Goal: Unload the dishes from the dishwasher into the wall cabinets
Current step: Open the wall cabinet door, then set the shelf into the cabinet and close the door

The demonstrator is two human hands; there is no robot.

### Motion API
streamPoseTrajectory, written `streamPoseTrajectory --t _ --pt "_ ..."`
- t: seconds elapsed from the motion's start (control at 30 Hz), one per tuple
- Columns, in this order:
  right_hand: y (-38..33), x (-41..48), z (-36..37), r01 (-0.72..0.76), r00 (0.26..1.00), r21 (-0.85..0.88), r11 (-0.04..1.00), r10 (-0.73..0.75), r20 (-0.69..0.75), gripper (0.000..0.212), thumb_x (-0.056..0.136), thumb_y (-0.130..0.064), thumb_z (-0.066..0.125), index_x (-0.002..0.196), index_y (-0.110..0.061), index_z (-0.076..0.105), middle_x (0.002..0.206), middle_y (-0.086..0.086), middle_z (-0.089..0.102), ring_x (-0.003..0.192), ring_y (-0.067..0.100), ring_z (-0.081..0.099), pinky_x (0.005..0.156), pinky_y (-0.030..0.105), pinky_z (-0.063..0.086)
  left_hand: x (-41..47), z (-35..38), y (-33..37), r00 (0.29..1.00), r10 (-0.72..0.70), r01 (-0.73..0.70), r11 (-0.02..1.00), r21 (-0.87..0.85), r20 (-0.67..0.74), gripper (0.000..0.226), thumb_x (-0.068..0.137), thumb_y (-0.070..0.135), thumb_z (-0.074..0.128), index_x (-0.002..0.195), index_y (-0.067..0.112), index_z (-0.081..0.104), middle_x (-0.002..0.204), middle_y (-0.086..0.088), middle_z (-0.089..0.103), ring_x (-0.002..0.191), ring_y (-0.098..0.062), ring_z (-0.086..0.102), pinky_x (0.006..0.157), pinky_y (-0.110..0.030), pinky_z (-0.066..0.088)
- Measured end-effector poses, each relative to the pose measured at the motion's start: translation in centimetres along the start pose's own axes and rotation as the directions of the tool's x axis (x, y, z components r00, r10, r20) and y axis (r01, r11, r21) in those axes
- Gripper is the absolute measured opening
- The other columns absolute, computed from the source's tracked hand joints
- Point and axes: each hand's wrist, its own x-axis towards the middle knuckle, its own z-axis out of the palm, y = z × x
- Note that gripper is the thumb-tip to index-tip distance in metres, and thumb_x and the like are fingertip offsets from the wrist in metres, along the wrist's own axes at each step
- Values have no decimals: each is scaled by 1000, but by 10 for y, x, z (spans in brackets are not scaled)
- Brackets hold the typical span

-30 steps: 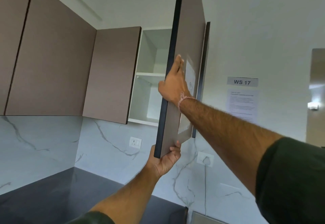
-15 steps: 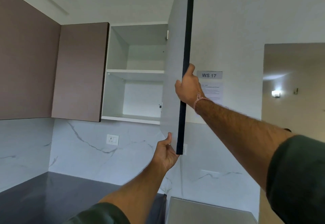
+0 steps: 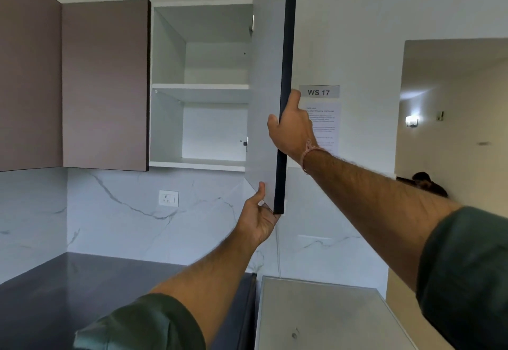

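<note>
A white wall cabinet [image 3: 202, 94] stands with its door [image 3: 268, 102] swung out edge-on toward me; both shelves inside hold nothing. My right hand [image 3: 292, 127] grips the door's dark front edge at mid height, thumb on the inner face. My left hand [image 3: 259, 219] holds the door's bottom corner, thumb up against the inner face. No dishes and no dishwasher are in view.
Closed brown cabinet doors [image 3: 105, 85] run to the left. A dark countertop [image 3: 90, 281] lies below, with a grey appliance top [image 3: 324, 311] at its right. A wall socket [image 3: 168, 198] sits on the marble backsplash. A doorway [image 3: 453, 107] opens at right, with a person low in it.
The cabinet door has swung further open to the right, exposing the whole interior. Both hands stayed on the door and moved with it.
</note>
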Motion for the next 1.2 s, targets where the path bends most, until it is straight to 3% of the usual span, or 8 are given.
streamPoseTrajectory --t 0.1,0.2,0.33,0.5,0.6,0.77,0.97,1.2 --pt "8 -23 9 4 999 52 999 -6 32 53 101 -43 42 143 -15 26 82 -3 55 77 20 59 77 40 54 -2 -9 -2 997 2 3 997 72 -76 44 90 38 68 120 7 63 96 -15 73 75 -28 72 60 -34 59" --pt "20 -57 16 -57 996 65 996 52 79 58 100 -61 24 141 -22 33 94 3 67 85 24 65 82 39 52 -2 -30 -13 986 3 29 982 188 -166 55 87 58 63 115 11 63 107 -12 66 88 -25 65 79 -36 56" --pt "50 -119 24 -116 984 1 993 115 134 40 103 -53 21 106 -23 47 78 -9 58 72 14 59 70 32 44 -9 -76 -47 970 -75 161 911 380 -231 69 88 69 53 124 12 65 117 -14 66 94 -29 62 94 -42 52" --pt "107 -210 39 -268 930 -106 957 286 230 49 104 -51 26 96 -14 57 87 -1 66 79 17 61 74 33 48 -33 -146 -107 940 -179 326 716 617 -289 61 92 62 50 120 10 64 115 -14 68 102 -33 65 87 -42 54" --pt "155 -276 48 -325 874 -228 918 384 299 33 99 -43 46 90 -15 61 88 0 69 80 21 63 72 34 50 -51 -193 -148 897 -271 442 528 725 -349 48 94 54 57 113 11 66 110 -11 70 97 -29 67 84 -37 54" --pt "235 -401 53 -426 717 -354 832 550 428 15 88 -26 56 88 -15 66 89 3 72 84 26 66 77 41 54 -91 -272 -219 812 -365 552 225 803 -455 37 97 43 58 110 9 66 100 -8 72 83 -25 69 72 -30 55" --pt "314 -551 49 -552 426 -457 698 707 565 15 92 -21 52 89 -14 64 91 4 68 83 24 61 71 28 42 -142 -378 -314 624 -497 685 -24 728 -603 23 96 31 64 109 12 65 74 0 67 55 -13 59 48 -20 44" --pt "395 -723 68 -538 106 -593 599 746 657 19 90 -21 54 97 -11 69 101 14 72 94 33 66 79 35 52 -190 -472 -437 535 -528 645 -249 723 -659 16 93 27 67 101 13 70 90 -3 72 72 -15 67 67 -24 54"
